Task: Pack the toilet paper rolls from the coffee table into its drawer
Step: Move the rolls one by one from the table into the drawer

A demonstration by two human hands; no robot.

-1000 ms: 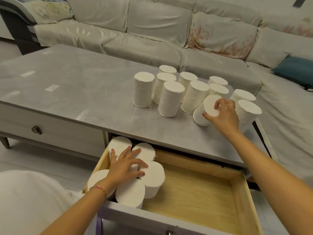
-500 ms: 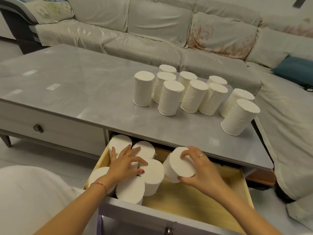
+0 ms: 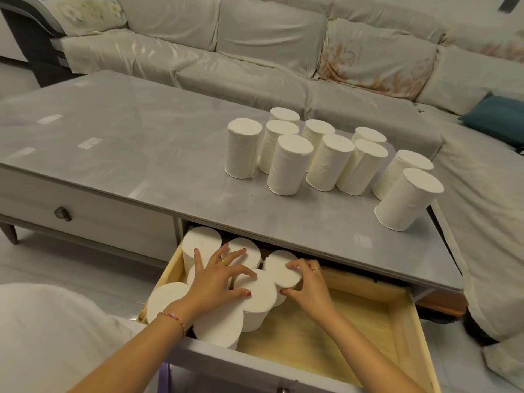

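Observation:
Several white toilet paper rolls (image 3: 289, 165) stand upright on the right half of the grey coffee table (image 3: 127, 154). Below its front edge a wooden drawer (image 3: 402, 321) is pulled out. Several more rolls (image 3: 201, 242) stand packed in the drawer's left end. My right hand (image 3: 309, 285) grips one roll (image 3: 279, 268) by its top and side, set against the packed group near the drawer's back. My left hand (image 3: 218, 282) lies flat with spread fingers on the tops of the packed rolls.
The drawer's right half shows bare wood floor. A second, shut drawer with a dark knob (image 3: 63, 213) sits to the left. A covered sofa (image 3: 255, 52) wraps behind and to the right of the table, with a blue cushion (image 3: 496, 117).
My right hand took a roll from the table's right front, carried it down into the drawer and moved it left against the packed rolls. My left hand stayed on the packed rolls.

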